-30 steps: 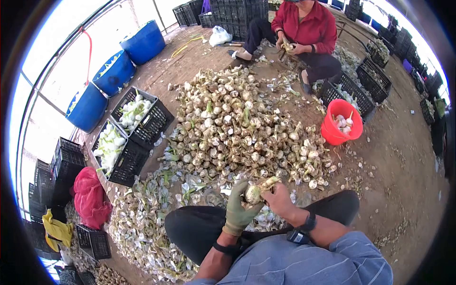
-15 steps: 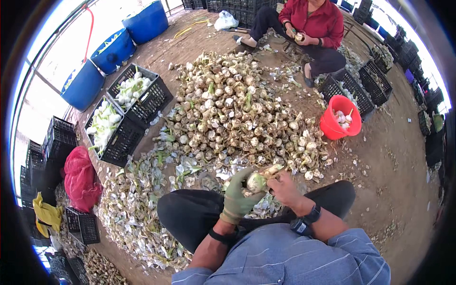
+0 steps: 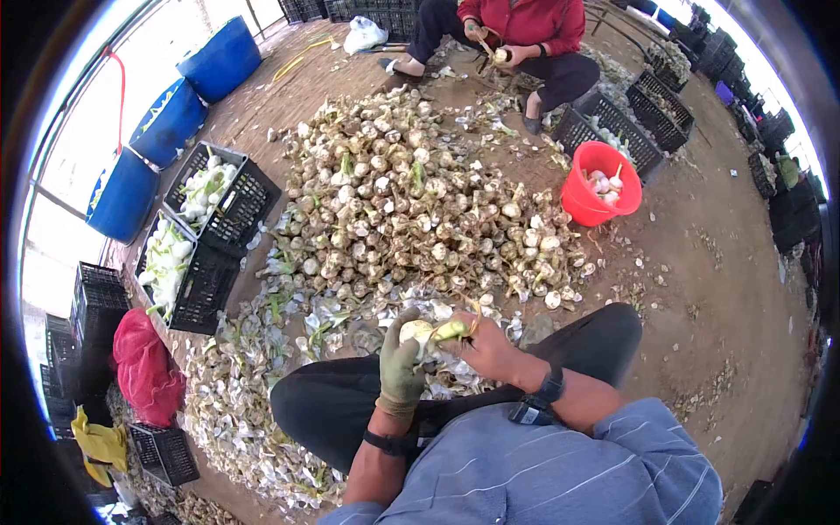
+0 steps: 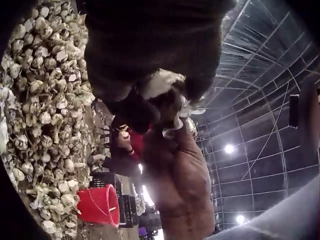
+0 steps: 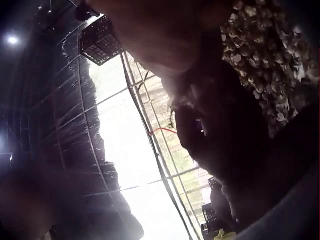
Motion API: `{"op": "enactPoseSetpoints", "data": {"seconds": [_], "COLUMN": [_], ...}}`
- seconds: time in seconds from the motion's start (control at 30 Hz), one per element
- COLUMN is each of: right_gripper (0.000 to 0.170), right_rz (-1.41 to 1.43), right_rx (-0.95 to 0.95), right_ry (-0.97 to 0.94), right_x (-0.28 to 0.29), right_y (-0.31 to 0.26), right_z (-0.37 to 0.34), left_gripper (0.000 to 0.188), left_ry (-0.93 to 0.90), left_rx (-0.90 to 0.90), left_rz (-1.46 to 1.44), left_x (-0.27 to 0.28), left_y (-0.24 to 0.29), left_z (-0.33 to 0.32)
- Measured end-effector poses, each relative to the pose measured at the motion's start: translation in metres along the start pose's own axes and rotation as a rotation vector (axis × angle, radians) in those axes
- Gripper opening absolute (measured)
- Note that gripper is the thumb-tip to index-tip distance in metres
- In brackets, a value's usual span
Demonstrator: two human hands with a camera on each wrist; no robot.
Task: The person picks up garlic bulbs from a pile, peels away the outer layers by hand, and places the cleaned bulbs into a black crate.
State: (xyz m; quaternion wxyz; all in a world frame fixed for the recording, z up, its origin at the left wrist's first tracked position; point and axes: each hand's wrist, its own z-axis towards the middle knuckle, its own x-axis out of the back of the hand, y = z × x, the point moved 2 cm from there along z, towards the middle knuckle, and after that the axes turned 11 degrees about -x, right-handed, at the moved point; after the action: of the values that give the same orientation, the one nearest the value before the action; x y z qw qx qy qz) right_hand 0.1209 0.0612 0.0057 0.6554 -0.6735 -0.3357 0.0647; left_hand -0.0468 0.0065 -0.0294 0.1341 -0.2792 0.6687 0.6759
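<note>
**Garlic bulb in both hands, above the lap: left on the bulb, right on the stalk**

Bulb (image 3: 416, 332) is up off the ground, between the person's crossed legs (image 3: 329, 404) and the near edge of the garlic pile (image 3: 420, 210). It lies roughly sideways, green stalk (image 3: 451, 330) pointing to the person's right.

Left grip (image 3: 400, 366), gloved: fingers wrapped around the bulb. Right grip (image 3: 492, 352), bare: pinching at the stalk end, a thin strip sticking up beside the fingers. Exact fingertip contact is hidden; both wrist views are too dark to settle it.

Handling, my read: light, one hand carries it easily. Bulb body should be firm, outer skin papery and loose, so a hold on the skin alone could slide or tear. Stalk looks fresh, likely bendy and a bit slick, probably snaps or strips if yanked. Cloves could bruise under a hard squeeze.

Where to hold: palm the bulb at its widest part, moderate pressure; glove should help friction. Other hand: thumb and finger on the stalk close to the neck, not out at the tip, to keep leverage low. Pull along the stalk rather than across it.

Loose skins (image 3: 254, 411) litter the ground by the left knee.
</note>
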Motion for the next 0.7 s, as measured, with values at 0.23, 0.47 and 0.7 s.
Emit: {"op": "enactPoseSetpoints", "data": {"seconds": [0.23, 0.47, 0.7], "right_gripper": [0.022, 0.016, 0.04], "right_rz": [-0.14, 0.261, -0.497], "right_rx": [0.201, -0.22, -0.125], "right_ry": [-0.038, 0.269, 0.074], "right_x": [0.033, 0.047, 0.054], "right_y": [0.003, 0.049, 0.033], "right_z": [0.005, 0.009, 0.003], "left_gripper": [0.056, 0.074, 0.049], "left_ry": [-0.066, -0.141, -0.052], "left_rx": [0.244, 0.325, 0.198], "left_rz": [-0.086, -0.198, -0.052], "left_x": [0.002, 0.005, 0.008], "left_y": [0.004, 0.003, 0.006], "left_z": [-0.006, -0.005, 0.0]}}
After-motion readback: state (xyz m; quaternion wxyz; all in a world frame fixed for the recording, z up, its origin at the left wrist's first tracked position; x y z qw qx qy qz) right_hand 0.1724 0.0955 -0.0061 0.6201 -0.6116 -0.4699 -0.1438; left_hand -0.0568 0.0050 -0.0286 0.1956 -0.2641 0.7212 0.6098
